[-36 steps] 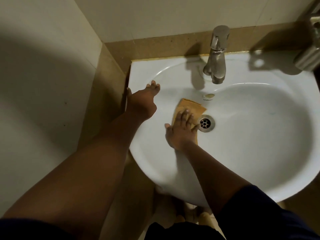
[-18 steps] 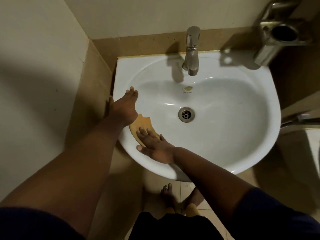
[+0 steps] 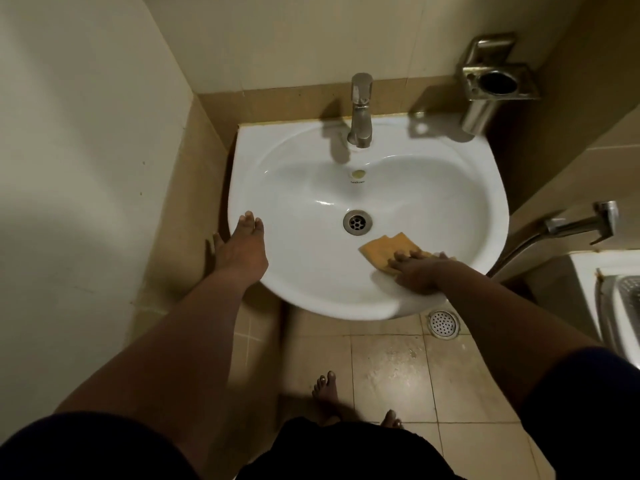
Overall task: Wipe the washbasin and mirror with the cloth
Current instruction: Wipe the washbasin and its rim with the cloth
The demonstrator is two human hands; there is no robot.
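A white washbasin (image 3: 433, 188) is fixed to the tiled wall, with a steel tap (image 3: 361, 110) at the back and a round drain (image 3: 357, 222) in the bowl. An orange cloth (image 3: 384, 249) lies on the bowl's near right slope, right of the drain. My right hand (image 3: 420, 271) presses flat on the cloth with straight fingers. My left hand (image 3: 242, 251) rests on the basin's left rim, fingers straight, thumb over the outer edge. The mirror is out of view.
A steel holder (image 3: 491, 88) is mounted on the wall at the back right. A hand-shower hose and head (image 3: 575, 225) jut out on the right, above a white fixture (image 3: 609, 292). A floor drain (image 3: 443, 323) and my bare feet (image 3: 329, 396) are on the tiles below.
My right hand has slid the cloth from the bowl's near left side to the near right side. The view has pulled back. My left hand stays on the left rim.
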